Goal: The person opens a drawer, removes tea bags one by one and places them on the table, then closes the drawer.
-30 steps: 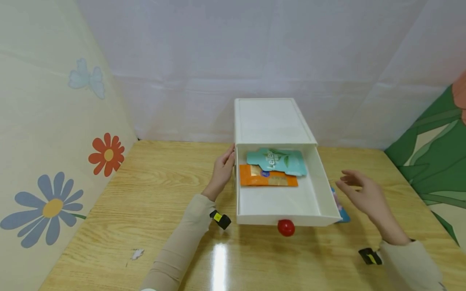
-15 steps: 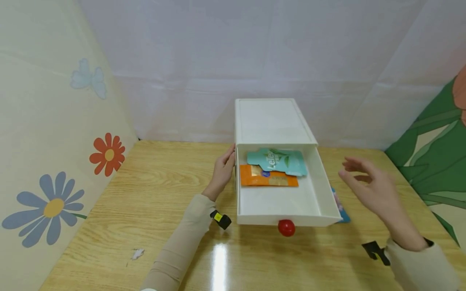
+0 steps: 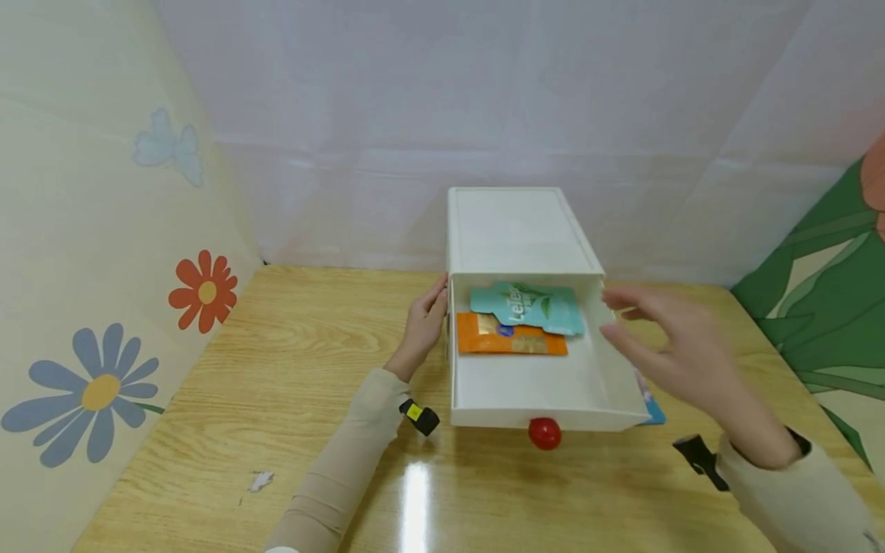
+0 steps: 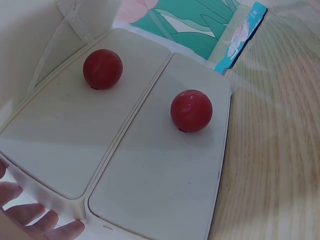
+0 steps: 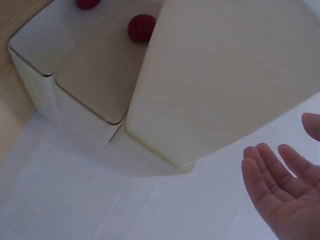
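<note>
A white drawer cabinet (image 3: 518, 230) stands on the table with its top drawer (image 3: 522, 388) pulled out. Inside that drawer lie a teal pouch (image 3: 546, 307) and an orange packet (image 3: 473, 338), the pouch partly over the packet. A red knob (image 3: 545, 434) sits on the drawer's front. My left hand (image 3: 423, 326) rests against the cabinet's left side; its fingers (image 4: 70, 230) show along the edge in the left wrist view. Beside the drawer's right wall is my right hand (image 3: 681, 353), blurred in the head view, holding nothing. In the right wrist view its fingers (image 5: 265, 175) are loosely bent, apart from the drawer.
Lower drawers, closed, bear red knobs (image 4: 191, 111). A blue and pink pack (image 3: 653, 411) lies on the table right of the cabinet, partly hidden by the drawer. A white cloth wall (image 3: 346, 153) is behind. A pale torn patch (image 3: 261, 481) marks the table at left.
My right hand rises and shifts slightly right at first, then moves left to the drawer's right wall. The left hand, drawer and packets stay in place.
</note>
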Demonstrator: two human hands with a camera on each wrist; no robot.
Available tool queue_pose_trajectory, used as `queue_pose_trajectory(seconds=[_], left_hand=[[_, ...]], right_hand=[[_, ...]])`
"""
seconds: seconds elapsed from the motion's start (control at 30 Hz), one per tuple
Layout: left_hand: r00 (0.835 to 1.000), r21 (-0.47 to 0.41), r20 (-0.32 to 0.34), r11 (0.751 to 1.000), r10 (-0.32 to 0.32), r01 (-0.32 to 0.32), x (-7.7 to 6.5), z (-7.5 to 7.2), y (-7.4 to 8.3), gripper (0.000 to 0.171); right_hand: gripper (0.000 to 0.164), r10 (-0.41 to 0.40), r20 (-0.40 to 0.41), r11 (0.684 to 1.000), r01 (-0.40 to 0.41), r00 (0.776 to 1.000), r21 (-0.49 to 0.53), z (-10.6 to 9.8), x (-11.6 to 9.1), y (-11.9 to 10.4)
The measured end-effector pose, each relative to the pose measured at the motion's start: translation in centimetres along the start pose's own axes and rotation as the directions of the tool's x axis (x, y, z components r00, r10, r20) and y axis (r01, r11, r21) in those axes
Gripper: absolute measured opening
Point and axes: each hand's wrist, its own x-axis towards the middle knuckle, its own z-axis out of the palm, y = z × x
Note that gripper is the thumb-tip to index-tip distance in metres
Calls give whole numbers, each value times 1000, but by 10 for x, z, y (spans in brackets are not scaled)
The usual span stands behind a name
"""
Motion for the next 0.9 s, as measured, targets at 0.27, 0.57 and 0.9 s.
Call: queue_pose_trajectory(seconds=[0.27,0.57,0.9], left_hand=[[1000,5,-8,1000,-3,3,0,0,-2,39],[1000,-9,-9,1000,14,-14,3,1,-6,39],[1000,-30,-1,1000,5,-5,11,-2,-31,41]], right_hand=[[37,-29,231,999,38,972,-33,11,16,-10],[48,-27,477,999,42,878,-21,26,27,-1],[68,-40,604,987,127,796,-102,41,41,5]])
